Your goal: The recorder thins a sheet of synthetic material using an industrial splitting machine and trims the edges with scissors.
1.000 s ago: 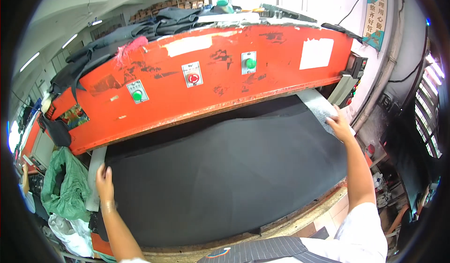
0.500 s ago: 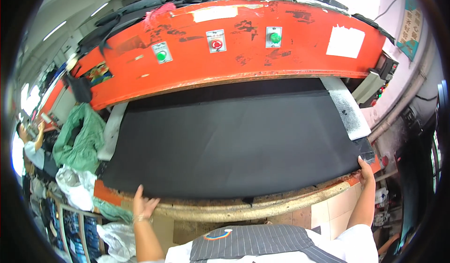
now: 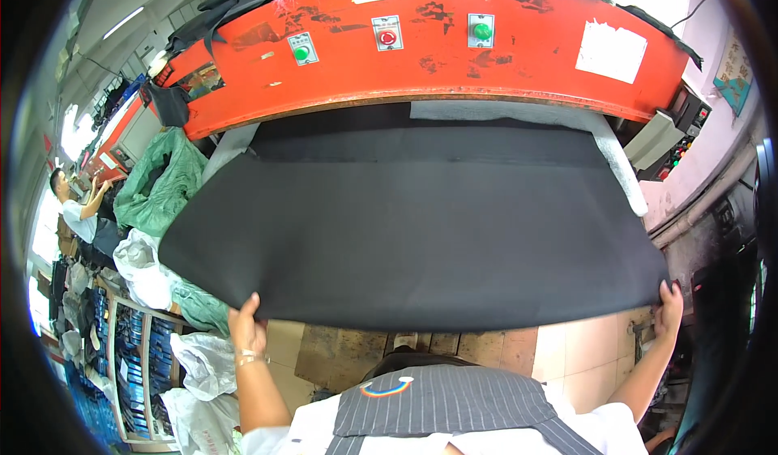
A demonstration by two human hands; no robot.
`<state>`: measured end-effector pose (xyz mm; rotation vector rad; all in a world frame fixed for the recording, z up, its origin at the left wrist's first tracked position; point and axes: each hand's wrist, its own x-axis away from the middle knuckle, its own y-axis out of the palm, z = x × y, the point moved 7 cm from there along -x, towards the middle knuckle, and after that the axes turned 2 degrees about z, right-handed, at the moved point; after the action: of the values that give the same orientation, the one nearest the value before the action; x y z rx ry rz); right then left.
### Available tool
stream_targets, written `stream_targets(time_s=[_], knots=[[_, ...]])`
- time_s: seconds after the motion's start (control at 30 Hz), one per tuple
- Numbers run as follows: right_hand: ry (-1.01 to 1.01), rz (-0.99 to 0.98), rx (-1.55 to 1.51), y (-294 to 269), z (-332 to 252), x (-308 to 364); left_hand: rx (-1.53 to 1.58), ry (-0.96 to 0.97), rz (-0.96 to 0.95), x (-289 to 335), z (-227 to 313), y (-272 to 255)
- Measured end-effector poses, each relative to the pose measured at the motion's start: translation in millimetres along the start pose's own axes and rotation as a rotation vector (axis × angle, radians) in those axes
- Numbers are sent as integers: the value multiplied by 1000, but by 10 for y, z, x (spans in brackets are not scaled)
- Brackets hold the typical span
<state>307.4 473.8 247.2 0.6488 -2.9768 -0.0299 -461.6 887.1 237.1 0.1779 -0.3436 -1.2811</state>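
A large black sheet of material stretches from under the red machine's beam toward me, its near edge raised and overhanging the floor. My left hand pinches this edge near its left part, thumb on top and the other fingers underneath. At the near right corner, my right hand grips the sheet in the same way. Behind the sheet, a strip of whitish padded bed shows below the beam. More black material lies at the back left, under the beam.
The red machine beam spans the far side, with two green buttons and a red button. A green sack and white plastic bags stand at left, beside a metal rack. Another person works at far left.
Both hands have closed on the sheet's near edge and lifted it toward me. The sheet now covers the machine's front edge, and more of the padded bed shows at the back.
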Motion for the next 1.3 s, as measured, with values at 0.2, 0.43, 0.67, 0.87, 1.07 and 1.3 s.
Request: stream_targets(time_s=[0.2, 0.43, 0.67, 0.87, 1.07, 1.3], knots=[[43, 135, 746, -555, 348, -35, -1326, 583, 708, -427, 622, -1137], [-114, 148, 659, -370, -129, -412, -1758, 177, 336, -1979, 714, -1182], [138, 229, 850, -144, -202, -261, -1508, 503, 3, -2600, 721, -900], [-54, 281, 1070, 402, -130, -219, -1270, 856, 225, -3354, 1529, -729], [28, 81, 1483, 1046, 242, -430, -1922, 403, -44, -4286, -15, -1650], [-65, 337, 1223, 1047, -87, -773, -1500, 727, 330, -4335, 661, -1124]])
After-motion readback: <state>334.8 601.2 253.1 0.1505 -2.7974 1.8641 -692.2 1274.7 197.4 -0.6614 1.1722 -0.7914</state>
